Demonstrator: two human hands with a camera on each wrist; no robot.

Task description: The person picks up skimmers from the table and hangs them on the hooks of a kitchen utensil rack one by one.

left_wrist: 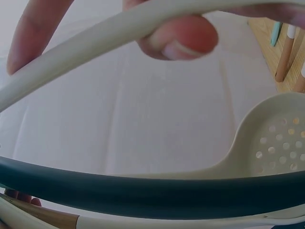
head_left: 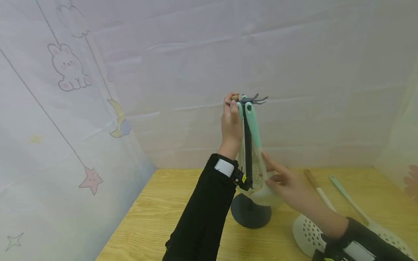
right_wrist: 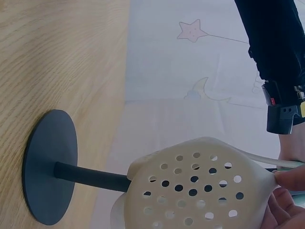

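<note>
the left hand is raised to the top of the dark rack, fingers pinching a handle end there. the right hand lies lower, fingers loosely spread, touching the hanging slotted spoon — cream bowl, round holes, mint handle. the rack's round base rests on the tabletop.

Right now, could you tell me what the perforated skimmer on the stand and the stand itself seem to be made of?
The skimmer looks like matte cream silicone or plastic: smooth, no glare. The stand seems dark painted metal, judging by its thin, flat disc base and slim rod, though plastic is possible.
</note>
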